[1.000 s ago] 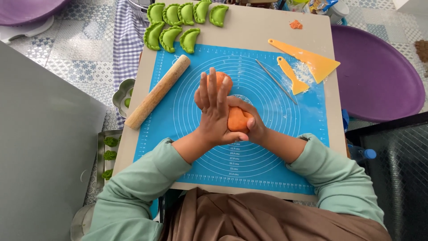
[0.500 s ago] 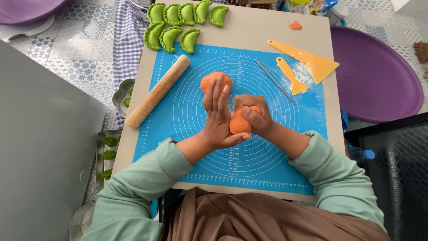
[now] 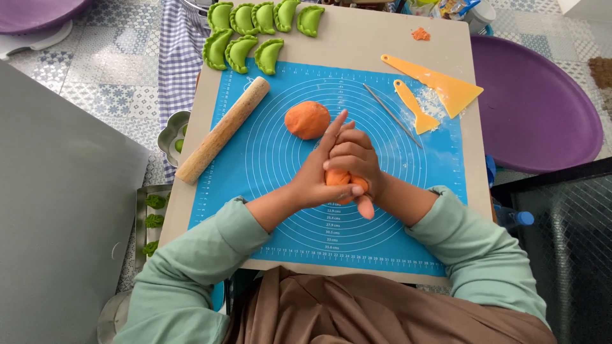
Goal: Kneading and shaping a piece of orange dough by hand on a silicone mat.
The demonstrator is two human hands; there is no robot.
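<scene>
A piece of orange dough is pressed between my two palms above the blue silicone mat. My left hand lies flat against it with fingers stretched out toward the far side. My right hand curls over the piece with fingers closed. A larger ball of orange dough rests on the mat just beyond my fingertips, apart from both hands.
A wooden rolling pin lies diagonally at the mat's left edge. Several green folded dumplings sit on the board's far left. Two orange scrapers and a thin metal rod lie at the right. A purple tray is beyond.
My hands have slid toward me and rubbed against each other around the small dough piece, uncovering the larger orange ball on the mat.
</scene>
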